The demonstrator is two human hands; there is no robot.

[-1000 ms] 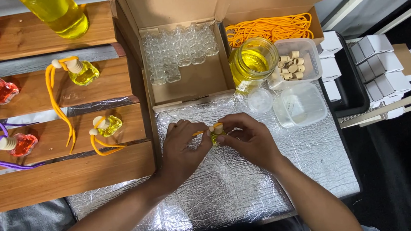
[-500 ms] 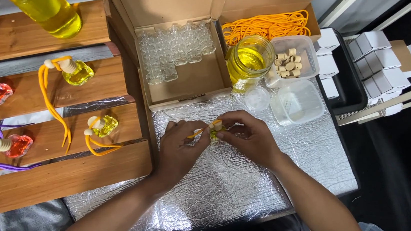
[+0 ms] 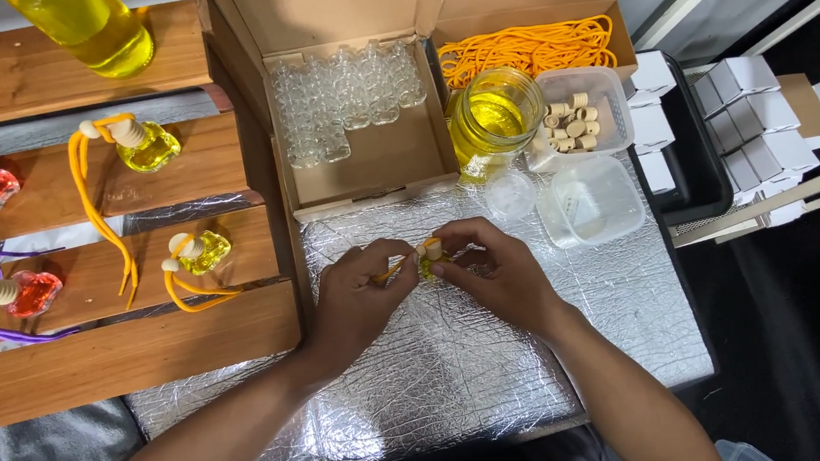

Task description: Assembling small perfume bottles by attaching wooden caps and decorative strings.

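Over the foil mat (image 3: pixel 464 376), the right hand (image 3: pixel 494 272) pinches a small yellow bottle (image 3: pixel 430 262) by its wooden cap. The left hand (image 3: pixel 361 290) grips the orange cord (image 3: pixel 389 272) at the bottle's neck. A jar (image 3: pixel 494 117) of yellow liquid stands well behind them.

Both hands, left hand (image 3: pixel 361 290) and right hand (image 3: pixel 494 272), pinch a small yellow bottle (image 3: pixel 429 264) with an orange cord (image 3: pixel 389 273) above the foil-covered table (image 3: pixel 464 376).

both hands (image 3: pixel 435 278) meet at centre, fingertips pinched together, forearms angled inward from below.
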